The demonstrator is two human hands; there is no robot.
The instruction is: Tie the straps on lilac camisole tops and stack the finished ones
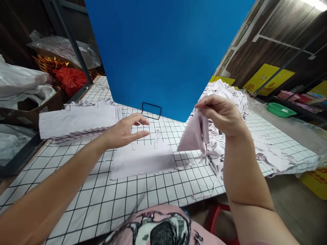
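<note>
Pale lilac fabric with a zigzag-cut edge, a fabric piece point(191, 134), dangles from my right hand point(223, 114), pinched between thumb and fingers. My left hand point(125, 132) hovers over the table with its fingers apart and nothing in them. Below it lies a flat fabric panel point(143, 163) with a wavy edge and narrow strips at its top. A stack of similar fabric panels point(79, 119) sits to the left. Beside my right hand spreads a loose heap of fabric strips point(227, 92), partly hidden by the hand and forearm.
A large blue board point(160, 51) rises at the back of the grid-patterned table point(92, 194), with a black wire frame point(151, 111) at its foot. Bags and boxes crowd the left, including a red bag point(71, 81). A green basin point(281, 110) stands at far right.
</note>
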